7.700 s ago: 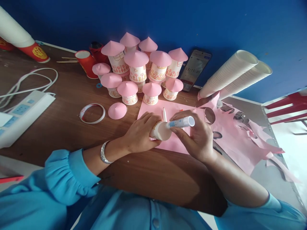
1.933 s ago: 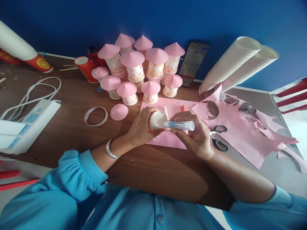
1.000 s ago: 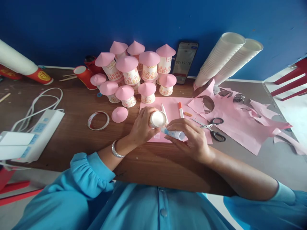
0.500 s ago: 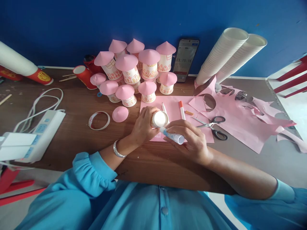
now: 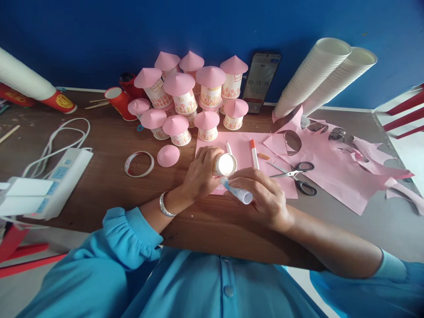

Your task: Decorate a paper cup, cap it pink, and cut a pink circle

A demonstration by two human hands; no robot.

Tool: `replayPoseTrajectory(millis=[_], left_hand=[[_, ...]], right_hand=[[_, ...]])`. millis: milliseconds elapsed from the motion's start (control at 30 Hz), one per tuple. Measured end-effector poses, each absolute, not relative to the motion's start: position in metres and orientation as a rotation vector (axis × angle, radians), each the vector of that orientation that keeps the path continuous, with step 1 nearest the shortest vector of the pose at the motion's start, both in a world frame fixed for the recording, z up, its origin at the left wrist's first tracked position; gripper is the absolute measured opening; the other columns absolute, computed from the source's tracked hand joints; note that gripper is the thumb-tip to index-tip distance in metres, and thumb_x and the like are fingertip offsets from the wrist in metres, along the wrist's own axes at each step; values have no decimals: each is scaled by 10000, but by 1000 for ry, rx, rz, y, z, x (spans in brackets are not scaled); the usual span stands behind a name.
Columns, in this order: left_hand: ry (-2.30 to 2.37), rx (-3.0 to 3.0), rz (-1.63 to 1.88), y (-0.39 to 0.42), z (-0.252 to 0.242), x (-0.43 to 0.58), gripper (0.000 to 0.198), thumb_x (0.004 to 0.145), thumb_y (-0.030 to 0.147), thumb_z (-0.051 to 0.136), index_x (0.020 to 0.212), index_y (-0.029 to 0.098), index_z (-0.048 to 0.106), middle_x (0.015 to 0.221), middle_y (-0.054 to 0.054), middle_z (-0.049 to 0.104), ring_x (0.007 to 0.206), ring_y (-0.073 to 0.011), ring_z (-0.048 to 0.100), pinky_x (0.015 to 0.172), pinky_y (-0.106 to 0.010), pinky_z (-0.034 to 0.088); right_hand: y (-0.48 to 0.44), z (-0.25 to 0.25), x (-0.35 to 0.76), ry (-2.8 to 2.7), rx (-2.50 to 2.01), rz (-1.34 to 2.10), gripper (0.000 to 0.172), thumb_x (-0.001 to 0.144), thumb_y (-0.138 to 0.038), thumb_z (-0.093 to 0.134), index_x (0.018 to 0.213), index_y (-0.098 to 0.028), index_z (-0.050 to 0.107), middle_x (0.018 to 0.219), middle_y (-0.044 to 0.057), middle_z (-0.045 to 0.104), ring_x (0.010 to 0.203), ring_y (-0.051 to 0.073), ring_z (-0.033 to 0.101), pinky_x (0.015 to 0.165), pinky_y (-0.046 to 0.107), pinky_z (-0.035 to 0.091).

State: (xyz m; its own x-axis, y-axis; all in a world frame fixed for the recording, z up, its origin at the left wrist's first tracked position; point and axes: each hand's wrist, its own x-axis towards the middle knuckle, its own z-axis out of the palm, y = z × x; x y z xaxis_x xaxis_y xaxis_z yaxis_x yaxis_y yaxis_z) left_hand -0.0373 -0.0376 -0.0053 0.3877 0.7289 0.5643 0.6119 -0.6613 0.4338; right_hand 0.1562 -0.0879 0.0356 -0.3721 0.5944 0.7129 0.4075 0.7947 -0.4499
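Observation:
My left hand point(image 5: 202, 173) is wrapped round a small white paper cup point(image 5: 226, 164), its pale round end facing up toward me. In my right hand point(image 5: 261, 194) is a glue stick point(image 5: 239, 191), with its tip close against the near side of the cup; whether they touch is hard to see. Both hands are over a pink paper sheet point(image 5: 217, 138), where an orange-capped marker point(image 5: 254, 153) and a white pen point(image 5: 229, 148) lie. Beyond them stand several decorated paper cups with pink cone tops point(image 5: 207, 120). A loose pink cone point(image 5: 168, 156) lies left of my left hand.
Open scissors point(image 5: 293, 173) and cut pink paper scraps point(image 5: 351, 185) lie on the right. Tall stacks of white cups point(image 5: 313, 75) and a phone point(image 5: 261, 81) lean at the wall. To the left are a paper ring point(image 5: 139, 164), a red cup point(image 5: 121, 104) and a power strip point(image 5: 64, 181).
The view has shifted slightly. Both hands keep their hold, and the glue stick has moved slightly left relative to the cup.

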Motion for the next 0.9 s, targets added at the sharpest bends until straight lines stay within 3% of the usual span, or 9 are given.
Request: replayPoseTrajectory(millis=[233,433,667,900], left_hand=[[1177,2561,1142,-38,-6,-35,414,887,212,677,1239,195,460,1149,-117,662,1078,-297,641,882,-458,583],[1187,2537,1138,-38,-5,-36,326,928,235,610,1221,195,474,1132,-113,662,1053,-287,647,864,-455,579],[1200,2589,1027,-39,-4,-34,475,826,221,729,1229,188,479,1150,-133,661,1075,-325,636,893,-487,584],[1235,2572,1048,-40,-4,-35,356,907,212,638,1227,185,486,1143,-132,670,1111,-307,643,907,-465,577]], right_hand=[[-85,37,157,-1951,-753,181,331,888,-58,700,1185,-196,649,1031,110,733,922,232,738,771,371,636],[-88,36,156,-2037,-726,221,311,935,-66,626,1212,-208,638,992,85,746,916,218,741,744,346,640],[-82,38,157,-1956,-742,165,335,915,-49,650,1198,-228,645,1004,92,742,906,221,742,756,377,647],[-87,37,158,-2038,-710,208,303,930,-65,639,1198,-207,640,979,85,753,917,221,742,745,356,641]])
